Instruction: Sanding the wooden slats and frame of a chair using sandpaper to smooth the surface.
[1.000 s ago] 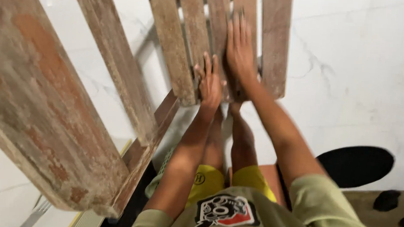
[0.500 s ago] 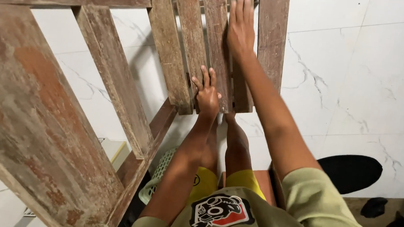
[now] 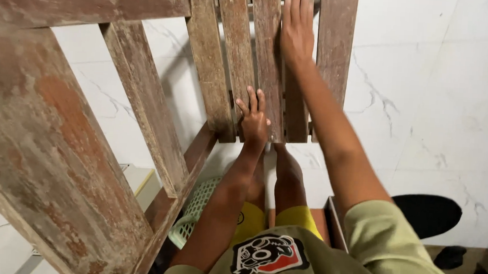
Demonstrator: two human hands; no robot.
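On the slatted seat of a worn wooden chair [image 3: 160, 126], tipped over the white marble floor [image 3: 439, 87]: both hands flat, fingers spread, gripping nothing. Right hand [image 3: 297, 30] pressed far up a middle slat [image 3: 267, 59]; left hand [image 3: 254, 119] lower, close to the slat ends, fingers on the neighbouring slat [image 3: 239, 52]. Legs below the seat edge, knees in yellow shorts [image 3: 295, 216].

Risks, as judged:
- Rough, flaking, weathered surface. Bare palms sliding along the grain likely to pick up splinters.
- Narrow gaps between slats. Fingertip could drop in and get pinched if a slat flexes under load.
- No closed grip anywhere. Chair looks propped at an angle; a hard push could shift it on the smooth floor or tip the heavy frame toward the legs.
- Green plastic basket [image 3: 193, 213] tucked under the lower rail; could get crushed if the frame drops.
- Slat fixings not visible; cannot tell whether loose.
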